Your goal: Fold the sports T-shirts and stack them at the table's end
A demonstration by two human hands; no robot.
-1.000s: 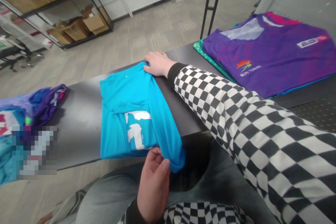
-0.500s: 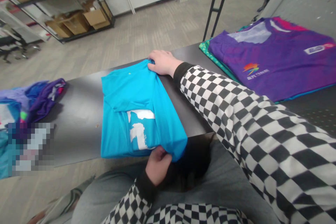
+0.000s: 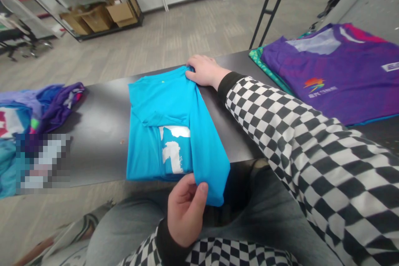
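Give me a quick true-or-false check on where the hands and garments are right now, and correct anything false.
1. The right hand rests on the far end of the blue T-shirt. True.
2. The purple jersey lies on a green patterned garment. True.
3. The left hand holds the purple jersey. False: the left hand holds the near end of the blue T-shirt, which hangs past the table edge.
4. The blue T-shirt lies on a white table. False: it lies on a dark table.
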